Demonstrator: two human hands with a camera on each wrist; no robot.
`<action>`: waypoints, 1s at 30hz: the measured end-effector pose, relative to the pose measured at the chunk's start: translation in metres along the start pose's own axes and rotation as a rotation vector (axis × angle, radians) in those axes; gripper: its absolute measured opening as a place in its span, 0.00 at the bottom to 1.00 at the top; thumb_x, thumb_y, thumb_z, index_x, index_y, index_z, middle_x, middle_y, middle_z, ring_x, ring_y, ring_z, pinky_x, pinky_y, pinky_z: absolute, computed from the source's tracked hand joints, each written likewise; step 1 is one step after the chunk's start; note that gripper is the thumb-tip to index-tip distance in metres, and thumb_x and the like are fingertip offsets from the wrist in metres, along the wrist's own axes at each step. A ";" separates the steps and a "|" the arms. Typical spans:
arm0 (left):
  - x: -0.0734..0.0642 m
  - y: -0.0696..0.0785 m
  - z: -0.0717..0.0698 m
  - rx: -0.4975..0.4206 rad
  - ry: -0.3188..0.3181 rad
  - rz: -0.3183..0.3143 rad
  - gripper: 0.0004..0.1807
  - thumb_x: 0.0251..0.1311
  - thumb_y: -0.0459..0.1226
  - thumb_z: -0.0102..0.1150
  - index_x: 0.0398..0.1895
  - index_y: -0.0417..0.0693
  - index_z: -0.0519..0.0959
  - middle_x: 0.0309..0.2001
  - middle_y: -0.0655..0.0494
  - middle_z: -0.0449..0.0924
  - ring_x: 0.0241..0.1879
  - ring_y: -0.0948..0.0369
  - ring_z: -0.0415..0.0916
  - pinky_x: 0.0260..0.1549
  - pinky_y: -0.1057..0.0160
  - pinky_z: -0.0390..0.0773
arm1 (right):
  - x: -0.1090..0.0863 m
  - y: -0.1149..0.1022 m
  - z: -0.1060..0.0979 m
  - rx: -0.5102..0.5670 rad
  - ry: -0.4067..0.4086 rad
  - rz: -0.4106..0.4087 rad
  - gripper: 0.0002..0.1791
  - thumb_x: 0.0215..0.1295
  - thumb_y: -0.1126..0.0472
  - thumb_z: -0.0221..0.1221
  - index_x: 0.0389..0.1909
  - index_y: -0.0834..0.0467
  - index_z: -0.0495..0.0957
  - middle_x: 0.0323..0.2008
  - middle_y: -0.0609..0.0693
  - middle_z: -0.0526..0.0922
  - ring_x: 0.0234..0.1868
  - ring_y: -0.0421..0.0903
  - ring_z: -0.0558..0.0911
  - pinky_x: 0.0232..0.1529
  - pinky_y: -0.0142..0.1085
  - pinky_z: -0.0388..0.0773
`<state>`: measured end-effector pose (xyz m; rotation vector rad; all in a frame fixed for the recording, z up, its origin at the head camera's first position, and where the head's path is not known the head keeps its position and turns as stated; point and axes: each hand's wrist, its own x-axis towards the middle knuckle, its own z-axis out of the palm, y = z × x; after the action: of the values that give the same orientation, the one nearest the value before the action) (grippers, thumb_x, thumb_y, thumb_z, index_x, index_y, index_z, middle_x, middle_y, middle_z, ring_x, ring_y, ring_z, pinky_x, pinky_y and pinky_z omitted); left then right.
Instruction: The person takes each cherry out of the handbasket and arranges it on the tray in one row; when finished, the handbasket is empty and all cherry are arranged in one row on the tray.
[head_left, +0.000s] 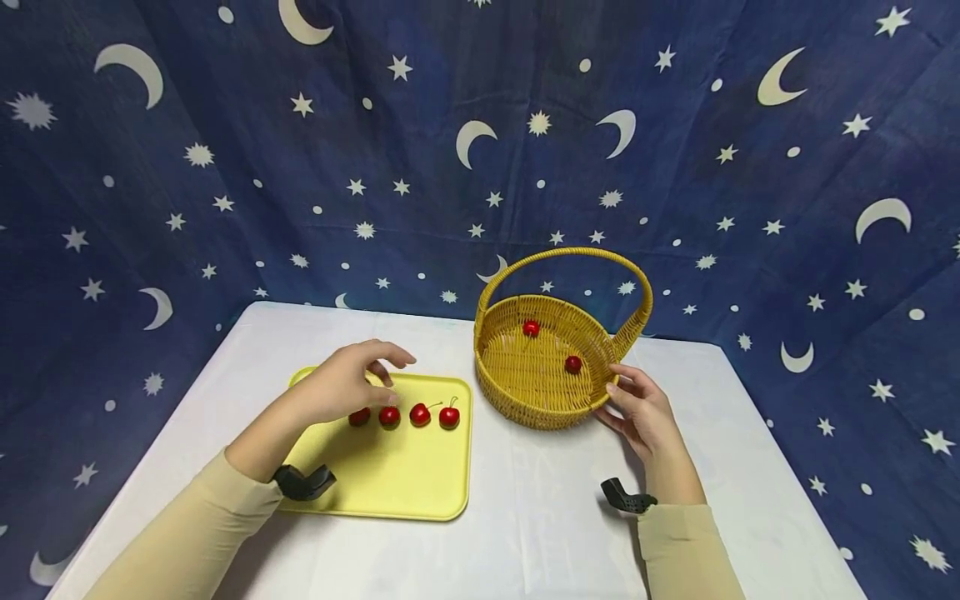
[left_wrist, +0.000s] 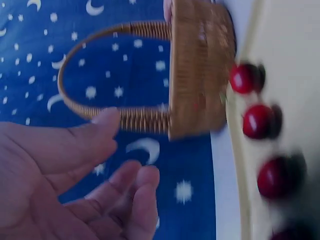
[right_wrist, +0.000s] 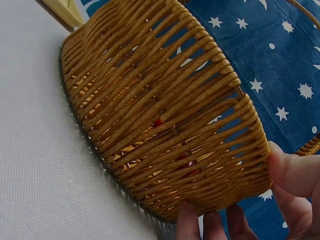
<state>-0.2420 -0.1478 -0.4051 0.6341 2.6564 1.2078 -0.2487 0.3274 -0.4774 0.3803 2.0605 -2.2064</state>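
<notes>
My left hand [head_left: 341, 383] hovers over the yellow tray [head_left: 390, 492], thumb and fingers loosely bent and apart, with nothing between them. Beneath and beside it, several red cherries form a row on the tray, including one with an upright stem [head_left: 449, 417]; the hand partly covers the leftmost ones. In the left wrist view, a blurred cherry [left_wrist: 258, 121] lies beyond the fingers. My right hand [head_left: 643, 410] grips the right side of a wicker basket [head_left: 517, 408], thumb at the rim and fingers against the outer wall. Inside it lie two cherries, one far [head_left: 531, 328] and one nearer the hand [head_left: 573, 364].
A white cloth covers the table [head_left: 517, 533]. The basket stands right of the tray, its tall arched handle [head_left: 566, 252] rising above it. Behind the table hangs a dark blue curtain [head_left: 420, 150] with moons and stars.
</notes>
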 end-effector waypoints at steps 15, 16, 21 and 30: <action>0.122 0.067 0.105 -0.185 -0.245 0.261 0.30 0.63 0.28 0.73 0.69 0.48 0.79 0.60 0.50 0.87 0.68 0.51 0.81 0.73 0.48 0.75 | -0.001 0.000 0.000 -0.001 -0.005 0.001 0.26 0.80 0.64 0.60 0.74 0.50 0.71 0.61 0.48 0.71 0.60 0.44 0.83 0.56 0.44 0.87; 0.130 0.067 0.112 -0.186 -0.262 0.259 0.30 0.63 0.28 0.73 0.69 0.47 0.79 0.61 0.47 0.87 0.67 0.50 0.81 0.72 0.49 0.76 | -0.001 0.001 0.000 0.003 0.001 0.006 0.26 0.79 0.64 0.60 0.74 0.50 0.71 0.61 0.48 0.71 0.60 0.44 0.83 0.56 0.44 0.87; 0.162 0.070 0.133 -0.181 -0.324 0.220 0.29 0.63 0.28 0.73 0.68 0.48 0.81 0.61 0.39 0.83 0.59 0.46 0.83 0.56 0.57 0.84 | -0.001 0.003 0.001 0.014 0.008 0.016 0.25 0.80 0.65 0.59 0.74 0.50 0.72 0.61 0.48 0.71 0.61 0.47 0.82 0.57 0.45 0.87; 0.202 0.074 0.160 -0.133 -0.375 0.078 0.39 0.61 0.30 0.72 0.77 0.51 0.73 0.71 0.44 0.77 0.66 0.50 0.77 0.62 0.56 0.79 | 0.000 0.003 -0.002 0.014 -0.006 0.000 0.25 0.80 0.63 0.60 0.74 0.50 0.72 0.62 0.50 0.70 0.60 0.46 0.83 0.56 0.44 0.88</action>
<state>-0.3513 0.0930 -0.4490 0.8526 2.2433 1.1422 -0.2476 0.3288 -0.4798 0.3746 2.0436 -2.2201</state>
